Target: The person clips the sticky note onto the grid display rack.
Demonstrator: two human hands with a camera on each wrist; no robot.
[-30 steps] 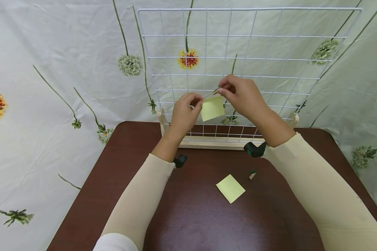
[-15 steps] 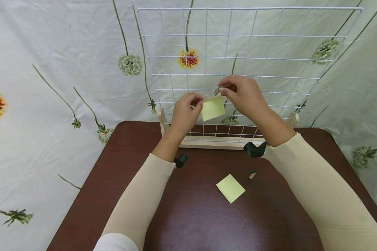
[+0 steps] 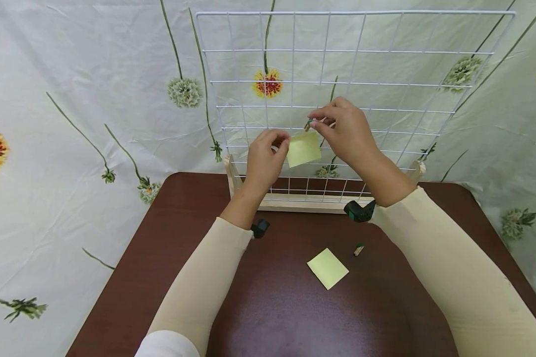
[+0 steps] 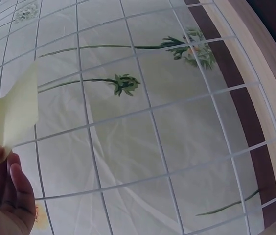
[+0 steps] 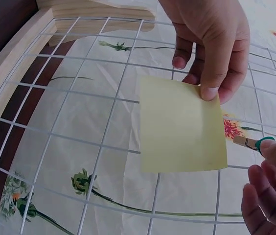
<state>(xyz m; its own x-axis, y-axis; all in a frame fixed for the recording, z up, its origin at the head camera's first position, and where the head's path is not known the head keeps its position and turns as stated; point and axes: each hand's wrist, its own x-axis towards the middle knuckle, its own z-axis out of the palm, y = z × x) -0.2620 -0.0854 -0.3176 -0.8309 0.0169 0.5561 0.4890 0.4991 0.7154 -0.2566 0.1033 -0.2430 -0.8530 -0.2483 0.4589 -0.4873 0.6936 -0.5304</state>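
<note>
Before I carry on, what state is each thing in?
Raised note: held up, not clipped
Raised clothespin: off the note, jaws unclear
Left grip: pinching the raised note
Right grip: pinching the raised clothespin
Loose note: flat on the table
Loose clothespin: lying on the table
Wire grid: standing

a dark table (image 3: 268,312) before flowered cloth (image 3: 35,238) suggests a makeshift indoor workspace.

Yellow note (image 3: 304,149) (plain), flowered cloth (image 3: 49,198)
</note>
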